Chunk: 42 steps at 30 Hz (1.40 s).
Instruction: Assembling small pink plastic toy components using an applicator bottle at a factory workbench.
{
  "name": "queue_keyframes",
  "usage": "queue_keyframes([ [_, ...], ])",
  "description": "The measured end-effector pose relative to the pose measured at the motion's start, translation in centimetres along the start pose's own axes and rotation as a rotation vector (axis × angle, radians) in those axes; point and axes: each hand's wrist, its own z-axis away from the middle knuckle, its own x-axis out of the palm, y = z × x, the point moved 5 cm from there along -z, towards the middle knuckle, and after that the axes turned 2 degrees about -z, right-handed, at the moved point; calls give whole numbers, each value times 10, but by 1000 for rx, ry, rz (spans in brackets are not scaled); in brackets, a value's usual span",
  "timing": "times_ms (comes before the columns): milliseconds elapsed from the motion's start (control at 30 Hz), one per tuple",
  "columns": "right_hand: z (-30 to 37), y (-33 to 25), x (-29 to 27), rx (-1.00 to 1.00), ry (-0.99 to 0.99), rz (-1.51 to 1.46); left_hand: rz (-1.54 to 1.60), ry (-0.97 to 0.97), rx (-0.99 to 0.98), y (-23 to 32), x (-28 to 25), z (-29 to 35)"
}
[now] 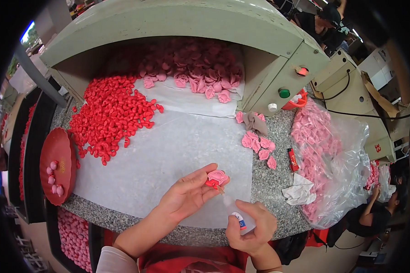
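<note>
Between the fingers of my left hand (190,190) is a pink flower-shaped piece (217,176) with a small red piece (212,184) at its lower side. My right hand (255,227) is wrapped round a white squeeze bottle (234,210), tilted so its thin nozzle meets the red piece. Both hands are over the near part of a white paper sheet (168,150). Whether any liquid comes out is too small to tell.
A heap of red pieces (109,113) lies at the left, beside a red dish (54,150) with several pink balls. Pink pieces (200,68) fill the pale green metal housing (168,20). At the right are a lighter (293,159), a crumpled cloth (299,189) and a plastic bag (346,173).
</note>
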Motion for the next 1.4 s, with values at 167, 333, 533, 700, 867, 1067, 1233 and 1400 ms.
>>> queue_keyframes([
  [167, -2, -3, 2, -16, -1, -4, -2, 6, -8, 0, 1, 0],
  [333, -2, -4, 3, 6, -9, 0, -19, 10, -14, 0, 4, 2],
  [533, -3, -3, 3, 4, -10, -1, -6, 11, -33, 0, 4, 2],
  [700, -4, -5, 3, -18, -17, 9, 9, 3, -34, -1, 4, 3],
  [867, -5, -5, 2, -25, -10, 22, 10, 0, -39, -1, 4, 2],
  [1067, -6, -7, 2, -13, -18, 2, 3, -1, -49, -2, 4, 3],
  [1233, -7, -8, 2, -23, -14, -6, 2, -12, -55, -2, 3, 2],
  [1400, -6, -8, 2, -7, -23, -14, -15, -12, -63, -2, 6, 3],
])
